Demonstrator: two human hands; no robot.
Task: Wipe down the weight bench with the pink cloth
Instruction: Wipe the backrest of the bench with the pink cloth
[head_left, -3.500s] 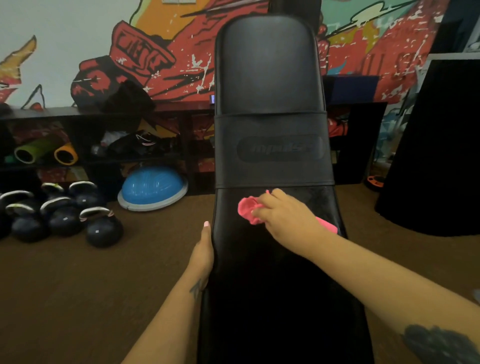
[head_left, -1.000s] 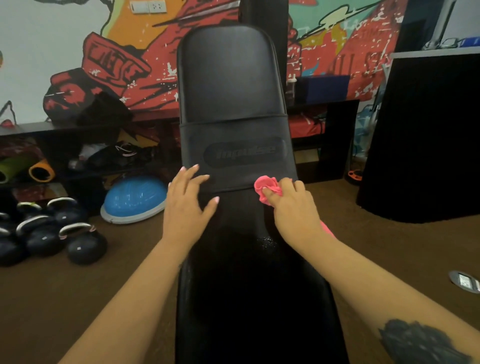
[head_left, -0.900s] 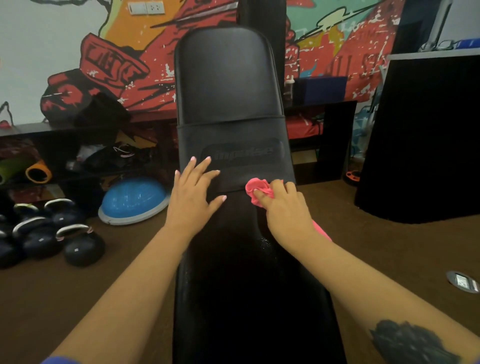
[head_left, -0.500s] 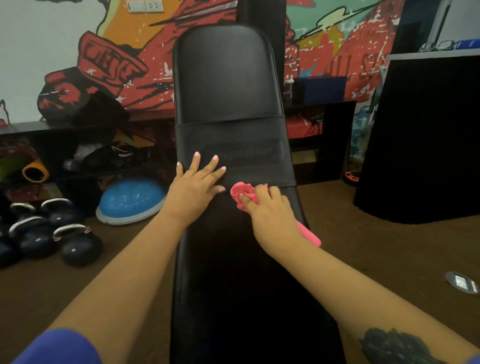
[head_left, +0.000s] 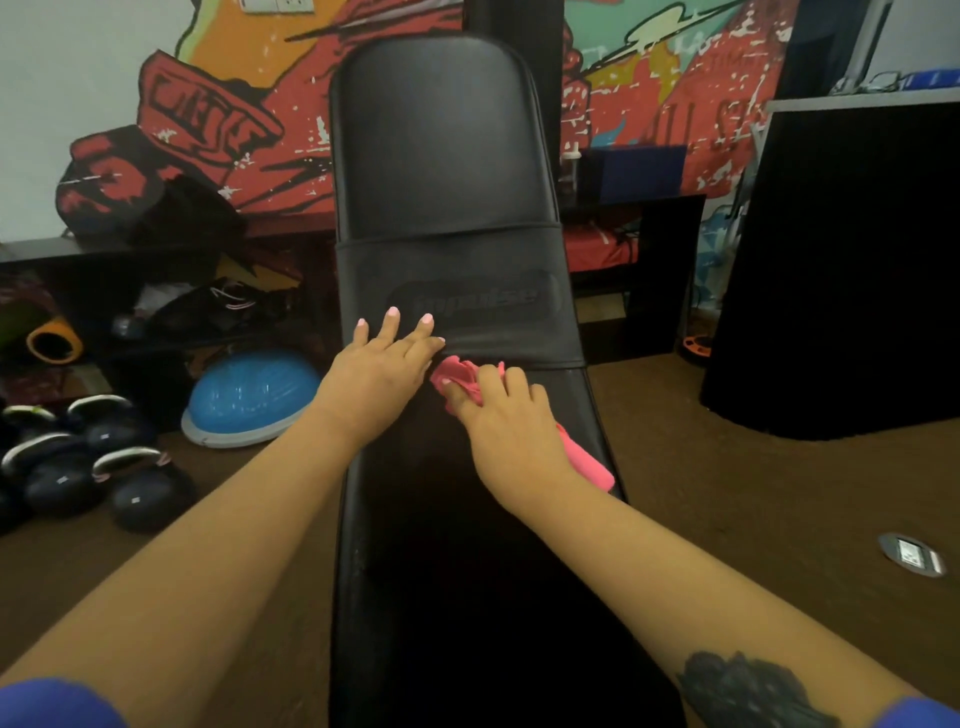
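1. Head cam shows the right hand (head_left: 511, 428) pinching the bunched pink cloth (head_left: 462, 376) between thumb and fingers. A moment ago it was over by the right edge of the long black padded weight bench (head_left: 441, 156); now it has slid left across the crease where the flat seat meets the raised back pad.
2. Left hand (head_left: 382, 371) used to hug the bench's left edge. Now it's lying flat, fingers spread, on the lower band of the back pad, nearly touching the cloth.
3. My read: that's one sideways pass along the seam finished, and the tall back pad above probably hasn't been done, so there's a fair bit left.
4. Hard to see: most of the cloth is under the right hand, only the front bunch and a tail near the right edge poke out. The logo on the pad is smeared and unreadable. The seat is so dark I can't tell wiped from unwiped. The bench frame and legs are out of view.
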